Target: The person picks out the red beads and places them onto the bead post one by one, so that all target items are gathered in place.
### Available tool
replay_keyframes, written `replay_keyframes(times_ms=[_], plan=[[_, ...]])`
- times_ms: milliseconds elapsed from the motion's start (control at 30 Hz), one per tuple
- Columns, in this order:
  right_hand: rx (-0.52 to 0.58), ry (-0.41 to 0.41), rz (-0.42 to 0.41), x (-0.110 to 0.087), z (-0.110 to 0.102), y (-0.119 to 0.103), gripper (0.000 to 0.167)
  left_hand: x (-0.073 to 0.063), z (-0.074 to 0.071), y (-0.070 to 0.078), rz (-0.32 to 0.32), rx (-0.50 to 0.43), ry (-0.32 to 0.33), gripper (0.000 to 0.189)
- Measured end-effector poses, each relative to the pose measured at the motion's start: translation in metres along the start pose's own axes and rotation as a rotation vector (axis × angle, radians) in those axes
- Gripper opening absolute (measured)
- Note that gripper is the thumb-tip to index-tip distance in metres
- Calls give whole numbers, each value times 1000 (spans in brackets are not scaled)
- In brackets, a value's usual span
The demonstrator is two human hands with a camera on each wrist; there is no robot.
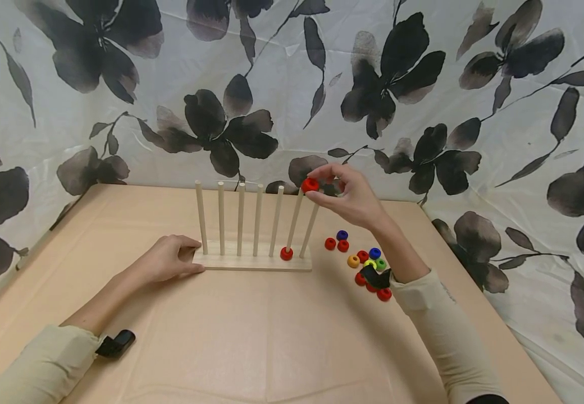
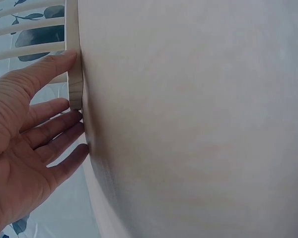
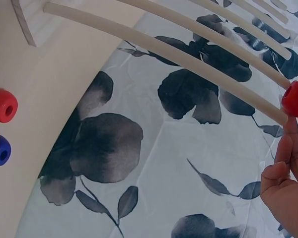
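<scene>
Head view shows a wooden peg rack (image 1: 251, 262) on the worktop (image 1: 211, 336), seven slim pegs rising from its long flat base. The left hand (image 1: 168, 259) pinches the rack's left end between thumb and index finger; in the left wrist view the thumb lies against the base, and the other fingers reach out beyond the rack's end.

The right hand (image 1: 350, 196) grips a red bead (image 1: 310, 185) between thumb and fingertips. It is high above the rack's base, at the top of the sixth peg (image 1: 294, 219) counting from the rack's left end — whether the bead is threaded over the tip, I cannot tell. A lower red bead (image 1: 286, 254) sits at the foot of that same peg, down on the rack's base. The seventh peg (image 1: 309, 230), at the rack's right end, has its top hidden by the right hand in the head view.

Loose beads lie to the right of the rack. Nearest to it are a blue bead (image 1: 342, 235) and two red ones; farther from it come an orange bead (image 1: 354, 261), a yellow bead, a green bead (image 1: 381, 264), another blue one and several reds — a black wrist piece (image 1: 375, 277) covers part of that group. Behind the rack hangs a pale cloth (image 1: 297, 67) printed with dark flowers.
</scene>
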State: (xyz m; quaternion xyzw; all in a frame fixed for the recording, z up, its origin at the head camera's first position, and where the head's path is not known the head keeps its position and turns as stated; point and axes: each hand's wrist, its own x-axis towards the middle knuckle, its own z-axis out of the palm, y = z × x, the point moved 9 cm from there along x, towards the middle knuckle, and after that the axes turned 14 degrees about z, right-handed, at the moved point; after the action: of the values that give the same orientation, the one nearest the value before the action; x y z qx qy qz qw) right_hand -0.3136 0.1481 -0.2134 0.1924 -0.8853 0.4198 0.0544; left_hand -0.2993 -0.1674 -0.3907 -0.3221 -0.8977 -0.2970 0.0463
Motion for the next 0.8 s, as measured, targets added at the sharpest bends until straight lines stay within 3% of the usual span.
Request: replay_keyframes(times_ms=[800], plan=[[-20, -17, -16, 4, 8, 0, 34, 0, 1, 0, -1, 0, -6, 59]])
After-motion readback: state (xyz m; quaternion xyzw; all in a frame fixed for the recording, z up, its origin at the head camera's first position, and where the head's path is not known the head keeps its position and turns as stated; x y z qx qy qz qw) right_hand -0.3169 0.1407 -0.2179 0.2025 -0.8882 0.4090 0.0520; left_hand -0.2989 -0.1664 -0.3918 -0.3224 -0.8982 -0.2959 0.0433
